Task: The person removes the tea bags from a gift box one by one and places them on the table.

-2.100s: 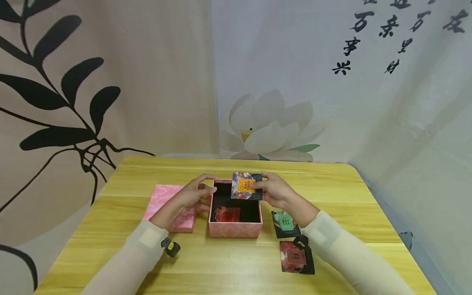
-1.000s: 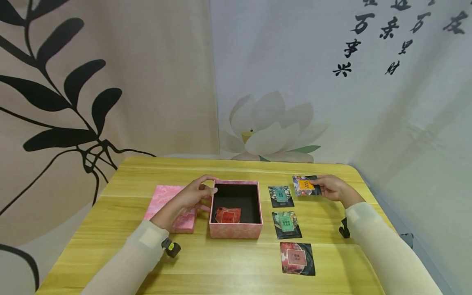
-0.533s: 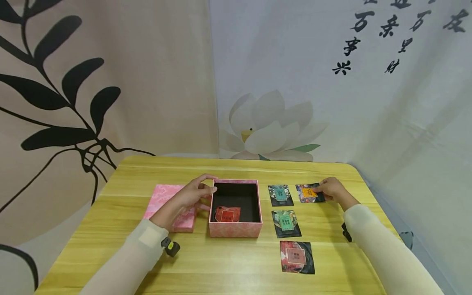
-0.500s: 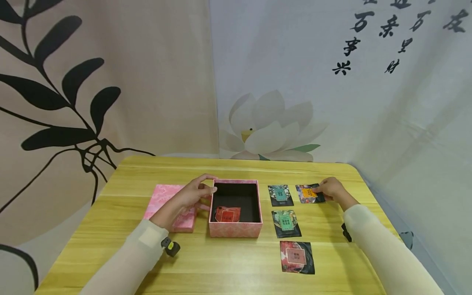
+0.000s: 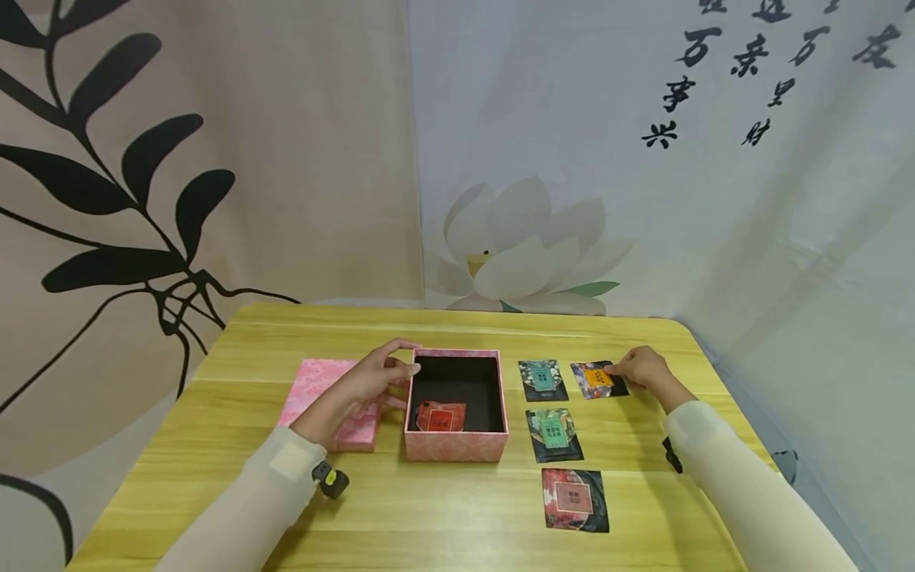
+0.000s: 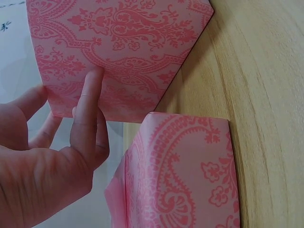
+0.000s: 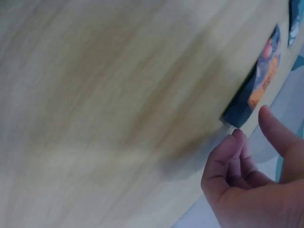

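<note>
Hands [image 5: 368, 377] apart, left holding pink box [image 5: 457, 447], red packet [image 5: 441, 417] inside

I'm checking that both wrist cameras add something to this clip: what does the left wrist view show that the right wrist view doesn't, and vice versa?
Only the left wrist view: the left hand touching the patterned pink box, with another pink piece nearby.

Only the right wrist view: the right hand at the end of the orange-labelled packet, and part of a second packet at the frame's edge.

Both: the wood-grain table.
</note>
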`<action>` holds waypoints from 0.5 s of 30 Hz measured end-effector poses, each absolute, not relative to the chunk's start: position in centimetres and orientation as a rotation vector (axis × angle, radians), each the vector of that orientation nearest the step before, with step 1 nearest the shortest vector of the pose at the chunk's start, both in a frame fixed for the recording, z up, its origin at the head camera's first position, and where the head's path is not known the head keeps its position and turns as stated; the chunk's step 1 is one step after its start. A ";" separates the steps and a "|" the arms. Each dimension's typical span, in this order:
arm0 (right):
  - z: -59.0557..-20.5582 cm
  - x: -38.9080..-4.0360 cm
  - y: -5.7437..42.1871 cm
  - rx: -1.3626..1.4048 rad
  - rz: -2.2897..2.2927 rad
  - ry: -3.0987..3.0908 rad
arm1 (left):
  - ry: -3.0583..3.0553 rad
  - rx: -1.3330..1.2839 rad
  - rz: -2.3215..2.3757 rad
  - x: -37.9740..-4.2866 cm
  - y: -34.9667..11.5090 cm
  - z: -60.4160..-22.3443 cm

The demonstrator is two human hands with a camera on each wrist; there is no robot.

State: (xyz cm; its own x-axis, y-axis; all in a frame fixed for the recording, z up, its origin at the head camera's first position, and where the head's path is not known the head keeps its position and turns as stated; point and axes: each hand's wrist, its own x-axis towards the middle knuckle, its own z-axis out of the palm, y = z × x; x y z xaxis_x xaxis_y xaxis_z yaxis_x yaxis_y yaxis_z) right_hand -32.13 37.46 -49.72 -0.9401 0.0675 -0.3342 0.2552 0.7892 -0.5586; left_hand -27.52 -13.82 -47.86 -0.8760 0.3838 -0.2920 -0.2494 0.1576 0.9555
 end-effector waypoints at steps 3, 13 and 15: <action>-49.2 -32.1 37.5 0.240 -0.959 2.658 | 1.972 0.131 1.769 -27.5 -13.9 -47.9; -47.8 -32.0 34.5 0.266 -1.332 2.417 | 1.971 0.136 1.776 -27.5 -13.9 -47.9; -47.6 -32.1 33.6 0.275 -1.389 2.343 | 1.970 0.130 1.774 -27.5 -13.9 -47.9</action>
State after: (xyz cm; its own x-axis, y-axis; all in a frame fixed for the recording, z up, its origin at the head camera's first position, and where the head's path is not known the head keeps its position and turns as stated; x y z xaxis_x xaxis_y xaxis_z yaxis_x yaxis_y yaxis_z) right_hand -32.08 33.60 -47.61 -0.9000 -0.0343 -0.4346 0.3649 0.4862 -0.7940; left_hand -27.54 -13.92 -47.93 -0.8789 0.3815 -0.2864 -0.2450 0.1542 0.9572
